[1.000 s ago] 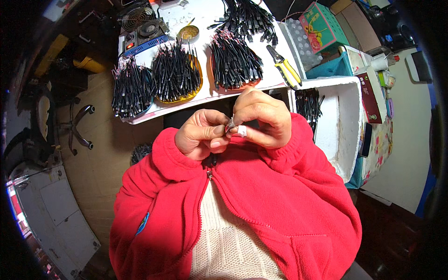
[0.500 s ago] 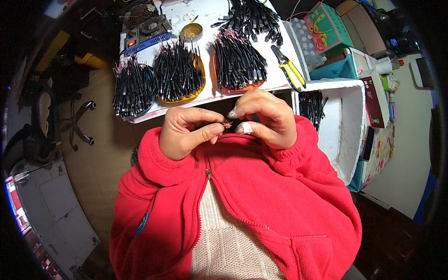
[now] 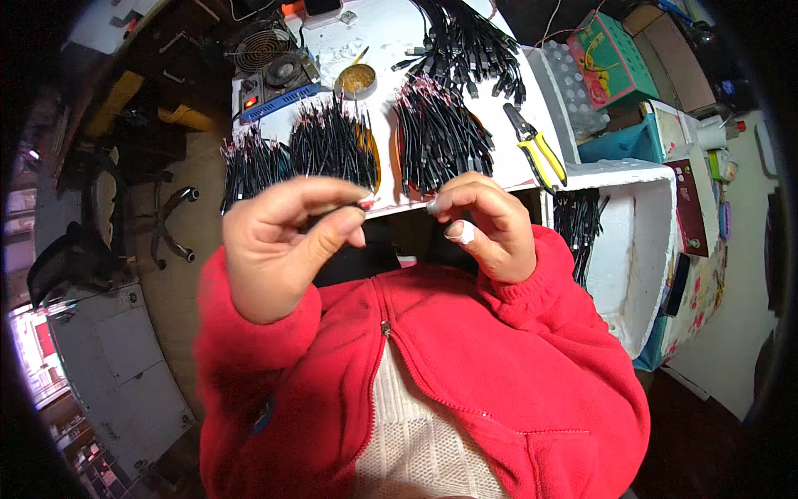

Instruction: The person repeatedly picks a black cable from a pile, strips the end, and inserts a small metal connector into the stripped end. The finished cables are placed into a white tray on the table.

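My left hand [image 3: 287, 237] is raised before the table's front edge, thumb and forefinger closed on a thin cable whose red wire end [image 3: 366, 202] pokes out at the fingertips. Most of that cable is hidden by the hand. My right hand [image 3: 490, 224] hovers to its right, thumb and forefinger apart, with white tape round the fingertips and nothing visible between them. Beyond the hands stand black cables with stripped pinkish ends: a left bundle [image 3: 249, 166], a middle bundle [image 3: 332, 150] in a yellow tray and a right bundle [image 3: 440, 137] in an orange one.
Yellow-handled wire strippers [image 3: 540, 154] lie on the white table [image 3: 507, 158]. A round tin [image 3: 356, 81] sits near a blue-fronted device with a fan [image 3: 278, 91]. More USB cables [image 3: 474, 50] lie at the back. A white foam box [image 3: 636, 249] at right holds black cables.
My hands have moved apart; the left went left with the cable, while the right shifted slightly right and down. The view has tilted, so the table sits lower and further right.
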### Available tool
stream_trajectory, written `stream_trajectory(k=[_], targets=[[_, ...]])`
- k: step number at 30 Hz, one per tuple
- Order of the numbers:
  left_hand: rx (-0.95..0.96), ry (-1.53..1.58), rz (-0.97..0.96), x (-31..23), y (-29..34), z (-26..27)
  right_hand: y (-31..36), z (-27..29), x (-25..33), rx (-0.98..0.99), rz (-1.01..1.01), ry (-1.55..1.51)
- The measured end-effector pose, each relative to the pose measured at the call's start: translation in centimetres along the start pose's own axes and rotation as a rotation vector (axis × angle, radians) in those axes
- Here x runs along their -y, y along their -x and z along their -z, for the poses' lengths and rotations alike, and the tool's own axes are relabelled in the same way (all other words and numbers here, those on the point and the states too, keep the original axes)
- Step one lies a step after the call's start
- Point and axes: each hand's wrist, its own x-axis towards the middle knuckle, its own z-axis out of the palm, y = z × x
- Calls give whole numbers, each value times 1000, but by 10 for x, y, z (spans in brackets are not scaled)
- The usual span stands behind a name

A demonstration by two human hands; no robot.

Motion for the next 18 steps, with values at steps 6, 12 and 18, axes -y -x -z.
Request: stream_trajectory(k=[6, 12, 18], targets=[[-28, -884, -383, 23, -122, 27, 1, 5, -19, 223, -151, -42], [127, -1323, -227, 106, -205, 41, -5, 24, -26, 213, -174, -48], [126, -1406, -114, 142, -233, 44, -10, 39, -32, 209, -198, -79]])
